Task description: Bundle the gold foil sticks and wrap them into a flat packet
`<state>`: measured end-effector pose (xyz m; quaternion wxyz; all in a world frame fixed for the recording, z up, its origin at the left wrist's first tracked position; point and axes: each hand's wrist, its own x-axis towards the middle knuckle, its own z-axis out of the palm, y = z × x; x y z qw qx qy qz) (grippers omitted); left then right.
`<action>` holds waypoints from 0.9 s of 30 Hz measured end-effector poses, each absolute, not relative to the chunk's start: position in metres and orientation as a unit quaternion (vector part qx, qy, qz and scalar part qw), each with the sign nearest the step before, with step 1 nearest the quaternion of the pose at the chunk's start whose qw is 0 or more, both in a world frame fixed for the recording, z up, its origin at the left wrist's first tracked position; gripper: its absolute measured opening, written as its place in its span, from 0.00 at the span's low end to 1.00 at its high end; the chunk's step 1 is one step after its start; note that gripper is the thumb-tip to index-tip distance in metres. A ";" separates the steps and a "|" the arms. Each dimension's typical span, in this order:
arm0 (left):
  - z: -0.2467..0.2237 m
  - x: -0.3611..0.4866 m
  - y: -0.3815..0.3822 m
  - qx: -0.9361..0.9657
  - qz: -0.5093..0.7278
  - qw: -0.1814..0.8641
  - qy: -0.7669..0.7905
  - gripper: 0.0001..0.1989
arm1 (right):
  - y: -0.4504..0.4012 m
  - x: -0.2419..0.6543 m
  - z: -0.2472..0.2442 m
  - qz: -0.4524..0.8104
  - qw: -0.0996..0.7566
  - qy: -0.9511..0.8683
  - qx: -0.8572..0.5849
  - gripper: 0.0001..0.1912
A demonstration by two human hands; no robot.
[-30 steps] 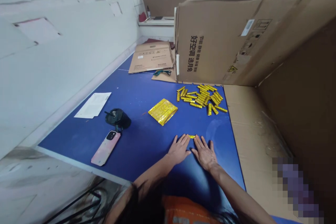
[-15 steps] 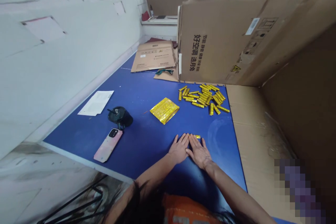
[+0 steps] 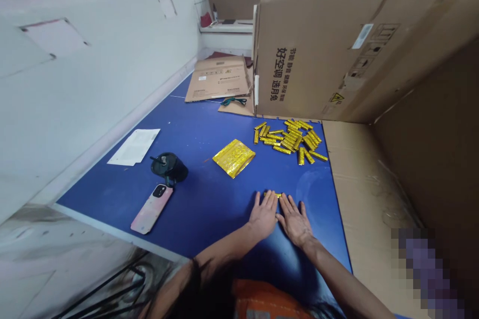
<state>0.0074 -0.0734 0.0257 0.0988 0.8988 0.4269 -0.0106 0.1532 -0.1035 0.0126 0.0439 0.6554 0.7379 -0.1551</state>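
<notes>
The left hand [image 3: 264,216] and right hand [image 3: 295,223] have eased slightly apart, both open and flat on the blue tabletop [image 3: 112,209], gripping nothing, with a gold foil stick [image 3: 272,194] at the left fingertips.

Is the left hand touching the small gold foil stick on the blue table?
Touching: the head view shows the fingers of the left hand lying over the small gold foil stick.

You count one left hand [image 3: 264,216], one right hand [image 3: 295,221], one gold foil stick [image 3: 272,194] between them, roughly thirty more gold foil sticks [image 3: 288,138], one foil packet [image 3: 234,158], one phone [image 3: 151,209], one black tumbler [image 3: 169,168].
</notes>
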 end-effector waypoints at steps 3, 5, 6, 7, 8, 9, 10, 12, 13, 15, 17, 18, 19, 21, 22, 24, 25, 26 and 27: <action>0.022 0.012 -0.075 0.907 -0.010 0.129 0.401 0.33 | -0.104 0.154 0.011 -0.156 0.047 0.739 0.653 0.29; 0.018 0.011 -0.075 0.908 -0.009 0.143 0.393 0.35 | -0.105 0.155 0.010 -0.156 0.045 0.740 0.652 0.29; 0.017 0.010 -0.074 0.908 -0.009 0.148 0.391 0.35 | -0.105 0.156 0.010 -0.156 0.043 0.740 0.653 0.29; 0.016 0.008 -0.074 0.908 -0.009 0.153 0.390 0.35 | -0.104 0.156 0.010 -0.157 0.042 0.740 0.653 0.29; 0.015 0.007 -0.073 0.907 -0.010 0.158 0.390 0.36 | -0.104 0.156 0.011 -0.160 0.041 0.739 0.653 0.29; 0.015 0.007 -0.073 0.906 -0.012 0.164 0.390 0.36 | -0.103 0.155 0.013 -0.163 0.039 0.738 0.653 0.29; 0.015 0.006 -0.072 0.905 -0.014 0.169 0.390 0.36 | -0.102 0.155 0.015 -0.167 0.035 0.737 0.654 0.29; 0.016 0.006 -0.072 0.904 -0.018 0.178 0.388 0.35 | -0.101 0.153 0.019 -0.174 0.024 0.735 0.654 0.29; 0.016 0.006 -0.072 0.904 -0.018 0.180 0.387 0.35 | -0.100 0.152 0.020 -0.177 0.018 0.737 0.652 0.30; 0.016 0.007 -0.072 0.903 -0.018 0.180 0.390 0.34 | -0.100 0.150 0.020 -0.180 0.005 0.745 0.642 0.29; 0.016 0.007 -0.073 0.902 -0.015 0.178 0.392 0.34 | -0.101 0.149 0.018 -0.181 -0.006 0.754 0.632 0.28; 0.015 0.006 -0.072 0.903 -0.012 0.178 0.392 0.33 | -0.101 0.149 0.017 -0.179 -0.009 0.757 0.629 0.28; 0.015 0.006 -0.072 0.903 -0.009 0.179 0.390 0.33 | -0.101 0.150 0.016 -0.177 -0.010 0.759 0.627 0.28; 0.013 0.004 -0.072 0.904 -0.007 0.181 0.387 0.34 | -0.102 0.153 0.014 -0.174 -0.008 0.760 0.626 0.27; 0.012 0.003 -0.071 0.904 -0.008 0.181 0.388 0.35 | -0.102 0.154 0.014 -0.172 -0.006 0.761 0.625 0.27; 0.011 0.000 -0.071 0.901 -0.010 0.173 0.399 0.34 | -0.102 0.156 0.013 -0.167 -0.003 0.760 0.628 0.26; 0.010 -0.002 -0.071 0.899 -0.010 0.166 0.405 0.34 | -0.103 0.157 0.013 -0.163 -0.003 0.759 0.631 0.26; 0.010 -0.004 -0.071 0.898 -0.011 0.159 0.409 0.33 | -0.103 0.157 0.013 -0.160 -0.003 0.757 0.633 0.26; 0.010 -0.006 -0.072 0.898 -0.010 0.153 0.412 0.32 | -0.103 0.157 0.012 -0.158 -0.004 0.756 0.635 0.26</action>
